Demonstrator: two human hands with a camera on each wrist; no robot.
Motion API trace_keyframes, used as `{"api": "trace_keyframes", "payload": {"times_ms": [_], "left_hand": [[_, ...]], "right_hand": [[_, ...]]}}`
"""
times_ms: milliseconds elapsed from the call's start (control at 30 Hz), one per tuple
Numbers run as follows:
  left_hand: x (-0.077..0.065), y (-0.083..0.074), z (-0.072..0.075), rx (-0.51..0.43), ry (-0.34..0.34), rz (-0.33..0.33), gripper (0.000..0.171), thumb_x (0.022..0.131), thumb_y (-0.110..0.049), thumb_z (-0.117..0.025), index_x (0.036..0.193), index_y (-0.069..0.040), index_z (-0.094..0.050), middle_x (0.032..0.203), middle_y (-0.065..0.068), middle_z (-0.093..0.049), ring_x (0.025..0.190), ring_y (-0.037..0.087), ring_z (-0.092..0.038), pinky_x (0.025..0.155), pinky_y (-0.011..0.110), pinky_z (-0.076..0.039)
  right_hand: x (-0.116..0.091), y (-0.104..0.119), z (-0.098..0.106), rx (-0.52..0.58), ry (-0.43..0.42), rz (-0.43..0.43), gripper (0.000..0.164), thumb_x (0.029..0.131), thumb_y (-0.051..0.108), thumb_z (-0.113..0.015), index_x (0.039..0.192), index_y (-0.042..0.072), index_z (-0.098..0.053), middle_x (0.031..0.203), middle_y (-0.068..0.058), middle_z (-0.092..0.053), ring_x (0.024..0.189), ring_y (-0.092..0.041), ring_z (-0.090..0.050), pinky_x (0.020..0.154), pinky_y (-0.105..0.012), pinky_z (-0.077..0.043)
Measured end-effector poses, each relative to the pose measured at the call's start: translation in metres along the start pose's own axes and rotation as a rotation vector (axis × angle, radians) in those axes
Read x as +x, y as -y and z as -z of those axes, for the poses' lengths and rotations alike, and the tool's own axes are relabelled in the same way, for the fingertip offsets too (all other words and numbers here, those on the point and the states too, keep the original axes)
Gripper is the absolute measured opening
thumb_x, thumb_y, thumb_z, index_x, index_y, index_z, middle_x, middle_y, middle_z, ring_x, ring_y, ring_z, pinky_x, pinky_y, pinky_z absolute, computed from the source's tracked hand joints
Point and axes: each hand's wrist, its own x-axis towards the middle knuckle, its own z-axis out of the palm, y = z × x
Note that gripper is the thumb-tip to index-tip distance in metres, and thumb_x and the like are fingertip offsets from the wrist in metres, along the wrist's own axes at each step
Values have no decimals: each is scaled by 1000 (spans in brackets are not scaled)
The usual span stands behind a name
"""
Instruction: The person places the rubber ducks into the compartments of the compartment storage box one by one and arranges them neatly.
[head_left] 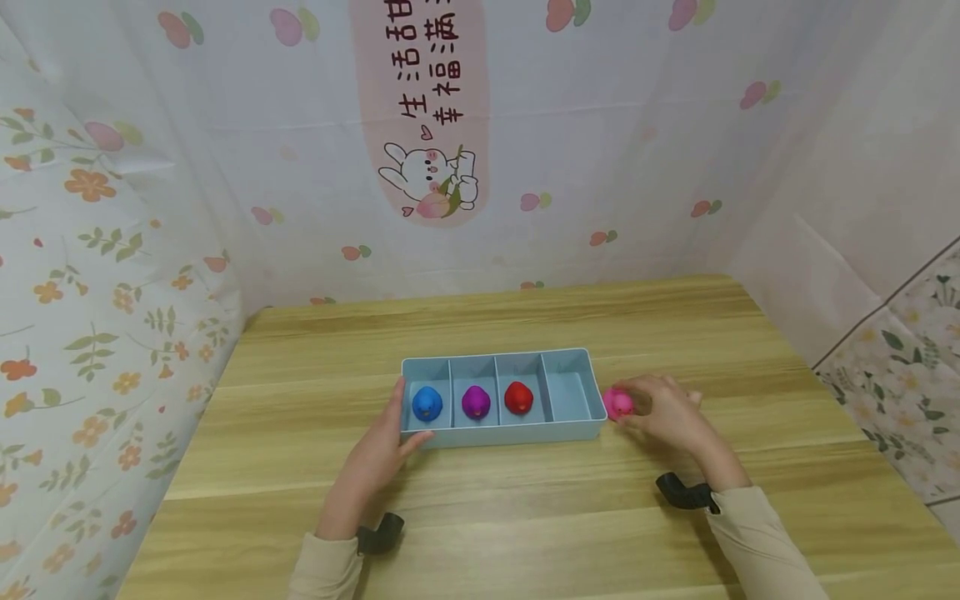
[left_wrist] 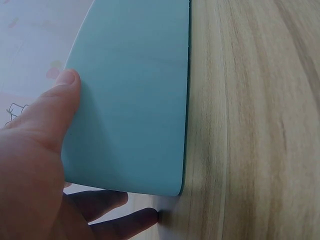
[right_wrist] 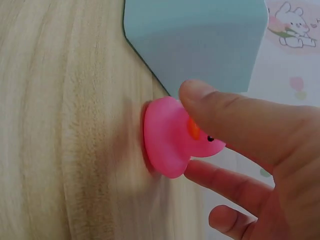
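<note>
A light blue divided box (head_left: 502, 437) lies lengthwise on the table. Its left compartment holds a blue rubber duck (head_left: 427, 405), then come a purple duck (head_left: 476, 403) and a red duck (head_left: 518, 398); the rightmost compartment is bare. My left hand (head_left: 378, 450) grips the box's left end, thumb on the front wall (left_wrist: 127, 100) and fingers round the corner. Just outside the right end, a pink rubber duck (right_wrist: 167, 137) with an orange beak is held between the thumb and fingers of my right hand (head_left: 667, 412). The thumb covers part of its head.
The wood-grain table (head_left: 480, 517) extends around the box on all sides. Behind it hangs a white curtain (head_left: 300, 167) with a rabbit print; a flowered curtain (head_left: 97, 333) hangs at the left. Black curved pieces (head_left: 381, 533) sit at both wrists.
</note>
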Motion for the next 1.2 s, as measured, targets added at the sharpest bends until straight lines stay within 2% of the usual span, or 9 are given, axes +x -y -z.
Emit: {"api": "trace_keyframes", "payload": {"times_ms": [400,667,833,967,1200], "left_hand": [[-1,0,1,-4,3,1,95,91,-42,-61,154,-5,1,157,23,-17,141,39,-26,114,50,-25],[0,-1,0,-4,-9,-5,95,91,-40,-62,153,-4,0,155,24,-20,140,40,-28,114,51,-26],[1,-2,-1,-11,2,-5,94,92,-41,-61,153,-4,0,156,23,-18,141,40,-27,114,51,-26],[1,-2,-3,-6,2,4,95,91,-42,-61,154,-5,0,157,22,-17,141,39,-26,114,50,-26],[0,1,0,11,-10,5,95,91,-42,-61,154,-5,0,156,22,-19,140,39,-29,113,50,-27]], "right_hand": [[-2,-2,-7,-38,-1,-22,51,71,24,-84,118,13,-67,119,-13,-65,102,-31,-47,72,-47,-19],[-2,-1,-8,-60,-33,0,46,71,23,-83,114,12,-68,116,-13,-67,98,-30,-48,73,-50,-18],[-2,2,-3,-76,-71,30,41,71,20,-83,108,9,-70,111,-16,-68,95,-32,-50,71,-48,-19],[1,5,4,-74,-82,55,38,72,17,-82,107,7,-69,112,-19,-67,97,-35,-50,75,-51,-22],[4,13,11,-79,-87,51,38,72,16,-81,108,9,-69,111,-16,-68,92,-29,-48,72,-47,-20]]}}
